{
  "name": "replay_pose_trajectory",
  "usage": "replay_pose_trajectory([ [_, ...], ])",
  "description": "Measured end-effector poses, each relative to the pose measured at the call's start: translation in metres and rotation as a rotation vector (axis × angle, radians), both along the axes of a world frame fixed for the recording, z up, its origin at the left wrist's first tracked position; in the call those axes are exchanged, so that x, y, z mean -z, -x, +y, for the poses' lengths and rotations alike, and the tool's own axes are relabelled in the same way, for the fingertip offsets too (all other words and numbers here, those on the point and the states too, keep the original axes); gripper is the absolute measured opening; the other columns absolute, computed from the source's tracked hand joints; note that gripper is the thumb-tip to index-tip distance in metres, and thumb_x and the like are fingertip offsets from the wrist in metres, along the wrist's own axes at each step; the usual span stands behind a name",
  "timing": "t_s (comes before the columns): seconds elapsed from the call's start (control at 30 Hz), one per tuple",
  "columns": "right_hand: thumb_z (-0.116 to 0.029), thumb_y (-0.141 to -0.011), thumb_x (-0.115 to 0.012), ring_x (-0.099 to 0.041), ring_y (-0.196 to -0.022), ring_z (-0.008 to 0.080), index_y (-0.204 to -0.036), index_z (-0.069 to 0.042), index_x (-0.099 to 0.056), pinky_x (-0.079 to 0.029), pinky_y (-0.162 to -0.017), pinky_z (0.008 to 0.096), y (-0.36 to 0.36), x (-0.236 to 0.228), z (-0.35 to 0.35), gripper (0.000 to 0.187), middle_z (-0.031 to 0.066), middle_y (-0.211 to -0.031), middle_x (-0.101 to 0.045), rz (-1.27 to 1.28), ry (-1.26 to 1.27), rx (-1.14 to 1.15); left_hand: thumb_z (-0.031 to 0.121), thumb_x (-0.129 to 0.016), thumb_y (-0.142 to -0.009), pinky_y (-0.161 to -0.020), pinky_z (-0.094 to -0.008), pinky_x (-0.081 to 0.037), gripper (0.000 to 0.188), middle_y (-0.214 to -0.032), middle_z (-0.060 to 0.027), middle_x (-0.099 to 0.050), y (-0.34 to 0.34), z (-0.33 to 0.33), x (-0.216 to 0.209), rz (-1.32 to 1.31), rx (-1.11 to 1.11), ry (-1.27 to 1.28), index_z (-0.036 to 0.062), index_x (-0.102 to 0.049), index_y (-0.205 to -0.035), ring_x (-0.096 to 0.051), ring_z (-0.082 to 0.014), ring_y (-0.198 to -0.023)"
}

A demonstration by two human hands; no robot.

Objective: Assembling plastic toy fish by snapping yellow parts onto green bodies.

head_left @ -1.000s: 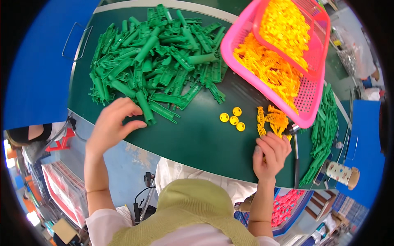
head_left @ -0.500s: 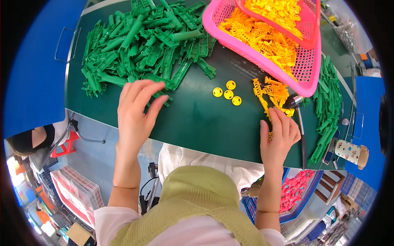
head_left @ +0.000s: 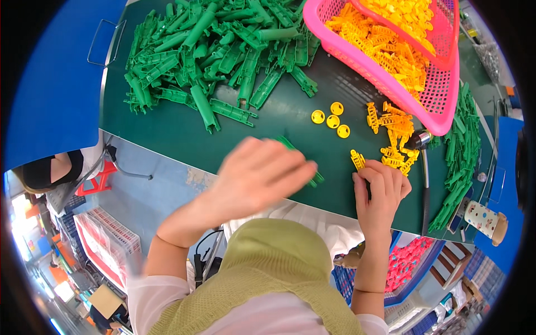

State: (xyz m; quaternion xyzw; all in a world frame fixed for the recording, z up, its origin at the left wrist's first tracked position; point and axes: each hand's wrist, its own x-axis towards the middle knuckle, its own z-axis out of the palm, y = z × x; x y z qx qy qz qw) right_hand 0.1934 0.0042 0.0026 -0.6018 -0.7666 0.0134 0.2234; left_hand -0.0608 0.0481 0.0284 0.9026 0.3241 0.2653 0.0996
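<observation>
Our left hand (head_left: 259,173), blurred, closes over a green plastic piece (head_left: 304,162) on the dark green table (head_left: 167,131), while our right hand (head_left: 381,192) pinches a small yellow comb-like part (head_left: 358,159) at the table's near edge. Both look light, stiff and smooth, so we judge a fingertip grip across the middle best. A patterned white roll (head_left: 484,219) lies far right; its print is too small to tell.

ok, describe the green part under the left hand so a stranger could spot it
Start at the pink basket of yellow parts, then move down-left across the dark green table to the blurred left hand. The long green plastic piece pokes out under its fingers, alone, apart from the big green pile.
</observation>
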Motion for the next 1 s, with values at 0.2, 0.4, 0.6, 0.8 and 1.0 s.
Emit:
replay_pose_trajectory([
  [0.2,-0.005,-0.077,-0.077,-0.058,-0.093,0.0217,-0.094,-0.012,-0.061,-0.034,-0.089,0.0355,0.008,-0.001,-0.004,0.025,0.002,-0.1,-0.065,0.085,0.032,-0.008,0.016,-0.076,-0.072,-0.073,-0.0314,-0.044,0.038,-0.105,-0.0016,-0.066,-0.023,-0.02,0.03,0.033,0.028,0.058,0.0105,-0.07,-0.109,-0.059,-0.0198,-0.087],
  [0.4,-0.007,-0.079,-0.075,-0.058,-0.094,0.0207,-0.112,-0.01,-0.065,-0.034,-0.093,0.0347,0.006,-0.002,-0.006,0.035,0.0041,-0.103,-0.065,0.089,0.081,0.039,0.011,-0.079,-0.071,-0.073,-0.0351,-0.044,0.042,-0.108,-0.0024,-0.064,0.005,-0.016,0.032,-0.113,-0.176,0.171,0.0092,-0.069,-0.111,-0.058,-0.0231,-0.09],
  [0.6,-0.005,-0.077,-0.076,-0.059,-0.09,0.0197,-0.097,-0.01,-0.068,-0.035,-0.09,0.033,0.01,-0.004,-0.012,0.022,0.0017,-0.1,-0.067,0.116,0.031,-0.005,0.004,-0.081,-0.066,-0.073,-0.0337,-0.047,0.04,-0.102,-0.0064,-0.068,-0.002,-0.011,0.026,-0.177,-0.212,0.194,0.0055,-0.071,-0.105,-0.058,-0.0248,-0.086],
  [0.8,-0.003,-0.074,-0.077,-0.059,-0.088,0.0198,-0.094,-0.009,-0.067,-0.036,-0.087,0.0331,0.01,-0.004,-0.013,0.023,0.0023,-0.096,-0.067,0.165,0.064,-0.053,0.001,-0.081,-0.067,-0.068,-0.033,-0.044,0.034,-0.09,-0.005,-0.064,-0.008,-0.014,0.026,-0.233,-0.247,0.23,0.0059,-0.072,-0.099,-0.056,-0.0231,-0.08],
  [1.0,-0.002,-0.072,-0.076,-0.058,-0.09,0.0206,-0.094,-0.009,-0.065,-0.035,-0.086,0.0334,0.018,-0.013,-0.006,0.026,0.0035,-0.1,-0.064,0.129,0.177,-0.037,0.02,-0.081,-0.072,-0.067,-0.0346,-0.04,0.035,-0.088,-0.0049,-0.059,-0.012,-0.02,0.019,-0.183,-0.294,0.319,0.0063,-0.067,-0.101,-0.054,-0.0243,-0.08],
])
